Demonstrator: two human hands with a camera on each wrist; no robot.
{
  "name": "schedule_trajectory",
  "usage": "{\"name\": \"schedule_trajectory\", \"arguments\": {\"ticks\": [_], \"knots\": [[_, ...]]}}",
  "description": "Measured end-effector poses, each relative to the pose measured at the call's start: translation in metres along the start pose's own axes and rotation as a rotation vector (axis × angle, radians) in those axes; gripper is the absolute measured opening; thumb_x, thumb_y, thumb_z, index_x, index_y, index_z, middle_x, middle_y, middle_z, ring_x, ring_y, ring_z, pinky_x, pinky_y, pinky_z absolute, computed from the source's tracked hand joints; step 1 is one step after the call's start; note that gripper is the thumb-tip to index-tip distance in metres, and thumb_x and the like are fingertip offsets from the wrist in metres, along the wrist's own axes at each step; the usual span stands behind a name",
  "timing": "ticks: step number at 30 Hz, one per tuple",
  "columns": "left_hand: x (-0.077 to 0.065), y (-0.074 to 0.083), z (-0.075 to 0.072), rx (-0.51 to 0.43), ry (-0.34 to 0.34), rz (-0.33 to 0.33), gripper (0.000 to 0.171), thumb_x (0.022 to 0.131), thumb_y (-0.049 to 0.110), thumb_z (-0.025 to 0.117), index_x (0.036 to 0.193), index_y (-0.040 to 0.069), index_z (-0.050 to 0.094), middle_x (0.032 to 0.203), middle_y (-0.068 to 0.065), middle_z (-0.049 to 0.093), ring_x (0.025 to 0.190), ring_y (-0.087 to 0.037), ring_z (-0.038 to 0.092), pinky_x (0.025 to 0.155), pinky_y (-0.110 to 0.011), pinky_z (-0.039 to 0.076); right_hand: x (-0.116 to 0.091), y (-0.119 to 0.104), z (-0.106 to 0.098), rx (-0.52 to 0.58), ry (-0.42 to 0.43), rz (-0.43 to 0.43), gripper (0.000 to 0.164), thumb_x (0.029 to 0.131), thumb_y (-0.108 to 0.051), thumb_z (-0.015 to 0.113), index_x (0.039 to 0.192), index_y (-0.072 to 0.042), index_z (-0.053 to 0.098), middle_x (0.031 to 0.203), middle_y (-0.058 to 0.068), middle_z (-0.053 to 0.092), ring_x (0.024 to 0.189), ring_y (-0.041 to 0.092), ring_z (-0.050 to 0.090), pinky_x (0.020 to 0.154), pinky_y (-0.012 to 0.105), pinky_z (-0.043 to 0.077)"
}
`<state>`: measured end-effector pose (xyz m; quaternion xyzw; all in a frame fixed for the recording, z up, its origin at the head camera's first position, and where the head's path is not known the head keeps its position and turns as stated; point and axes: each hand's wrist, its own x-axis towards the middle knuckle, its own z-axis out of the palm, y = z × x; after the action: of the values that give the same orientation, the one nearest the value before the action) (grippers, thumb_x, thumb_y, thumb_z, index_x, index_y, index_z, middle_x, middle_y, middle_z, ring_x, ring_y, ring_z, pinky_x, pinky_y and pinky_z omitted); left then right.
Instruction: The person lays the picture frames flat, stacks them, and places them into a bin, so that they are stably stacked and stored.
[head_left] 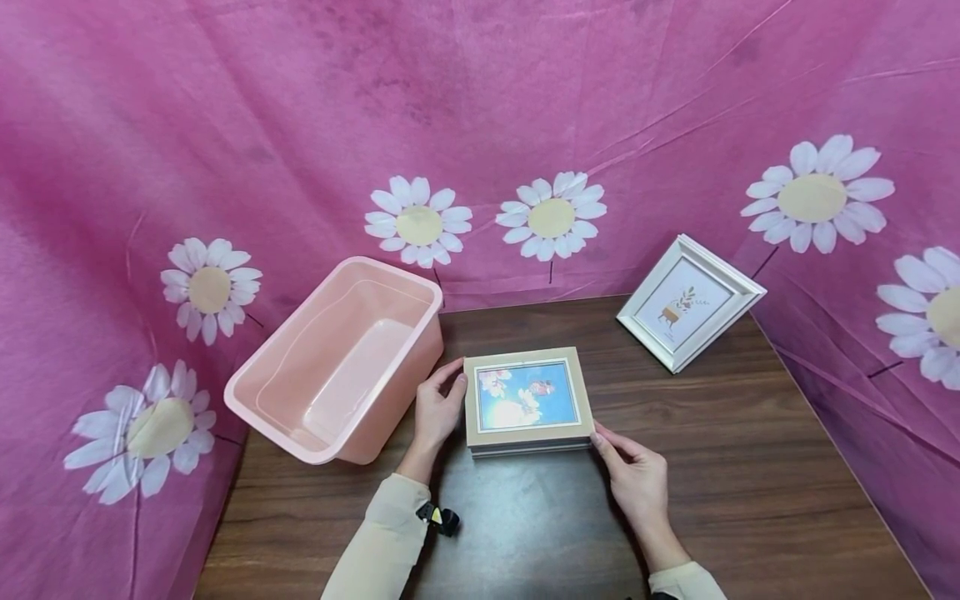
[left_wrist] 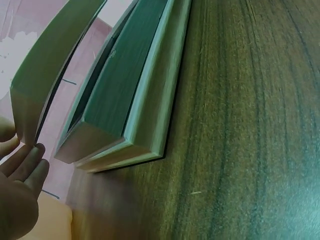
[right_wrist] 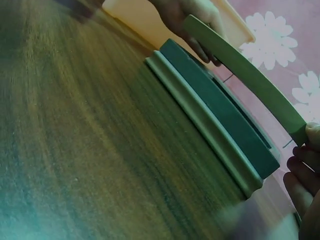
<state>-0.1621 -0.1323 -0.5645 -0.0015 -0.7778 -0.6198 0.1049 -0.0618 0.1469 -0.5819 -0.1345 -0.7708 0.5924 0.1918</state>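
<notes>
Held frame (head_left: 528, 395) — beige; backdrop (head_left: 480, 92) — magenta (white daisies (head_left: 551, 218)).

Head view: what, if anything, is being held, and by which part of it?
The tan frame, by opposite ends: left grip on its left side, right grip near its lower right corner.

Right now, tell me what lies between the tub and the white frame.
Between tub and white frame, the head view shows the left hand, the tan frame it pinches, stacked frames beneath that one, then bare table.

Booth-like setting: flowered pink cloth (head_left: 480, 100) around table (head_left: 750, 467)
</notes>
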Motion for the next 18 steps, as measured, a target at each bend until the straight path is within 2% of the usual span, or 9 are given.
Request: {"name": "schedule_trajectory", "arguments": {"ticks": [4,7,10,18], "knots": [[-0.001,-0.001,0.001,0.037,-0.004,0.013,0.031,0.101,-0.001,0.068,0.131,-0.003,0.075,0.133,-0.023,0.075,0.126,-0.040,0.071,0.106,-0.032,0.058,-0.001,0.003,0.001,0.006,-0.019,0.005,0.008,0.093,0.002,0.081,0.100,0.003,0.085,0.109,0.016,0.080,0.098,-0.017,0.069,0.084,0.002,0.052],[-0.001,-0.004,0.002,0.058,-0.010,0.017,0.032,0.101,0.000,0.068,0.132,-0.003,0.074,0.134,-0.024,0.074,0.128,-0.040,0.070,0.110,-0.046,0.057,-0.002,0.006,0.003,0.029,-0.025,0.009,0.007,0.094,0.003,0.080,0.099,0.001,0.085,0.110,0.016,0.079,0.100,-0.015,0.070,0.086,0.003,0.052],[-0.002,-0.008,0.003,0.057,-0.009,0.028,0.033,0.101,-0.001,0.067,0.132,-0.006,0.073,0.134,-0.025,0.074,0.129,-0.041,0.069,0.110,-0.055,0.055,-0.002,0.009,0.004,0.049,-0.028,0.011,0.008,0.094,0.004,0.079,0.100,0.004,0.084,0.110,0.017,0.079,0.102,-0.013,0.071,0.087,0.003,0.053],[-0.002,-0.010,0.004,0.105,-0.002,0.045,0.034,0.101,-0.001,0.067,0.133,-0.004,0.073,0.136,-0.025,0.073,0.131,-0.042,0.068,0.112,-0.056,0.054,-0.002,0.014,0.006,0.052,-0.037,0.022,0.010,0.094,0.005,0.079,0.102,0.008,0.082,0.115,0.021,0.078,0.103,-0.016,0.069,0.088,0.002,0.051]]}}
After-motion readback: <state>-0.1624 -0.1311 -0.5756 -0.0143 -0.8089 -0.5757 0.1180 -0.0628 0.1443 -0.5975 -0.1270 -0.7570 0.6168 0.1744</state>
